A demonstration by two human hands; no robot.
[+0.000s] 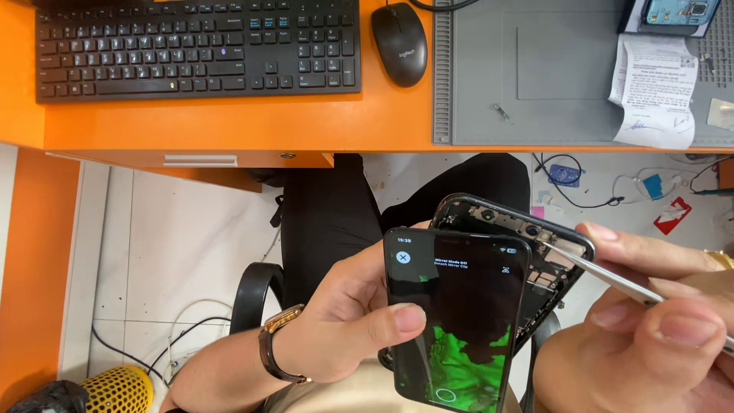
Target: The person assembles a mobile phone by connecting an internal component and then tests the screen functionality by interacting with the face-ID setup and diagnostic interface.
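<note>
Head camera looks down past an orange desk edge onto two bare hands working over the person's lap. The left hand [348,317], with a brown-strapped wristwatch [274,348] on its wrist, curls around a black smartphone with a lit screen showing green and black blotches [459,321]; its thumb presses flat on the left edge of the glass while the other fingers wrap out of sight behind. Just behind that screen, fanned open to the upper right, sits the dark opened phone housing with exposed inner parts [527,229]. The phone's long axis runs roughly away from the left thumb toward the upper desk edge, leaning slightly. The right hand [650,329] pinches slim silver metal tweezers [604,279] between thumb and forefinger, fingers pressed tight on the shaft. The tweezers slant up and left from those fingertips, and their tip lies at the top right corner of the housing, touching or nearly touching it; which, I cannot tell. So the housing corner lies up and to the left of the right fingers, and up and right of the left thumb. The right hand is the nearer to that corner.
</note>
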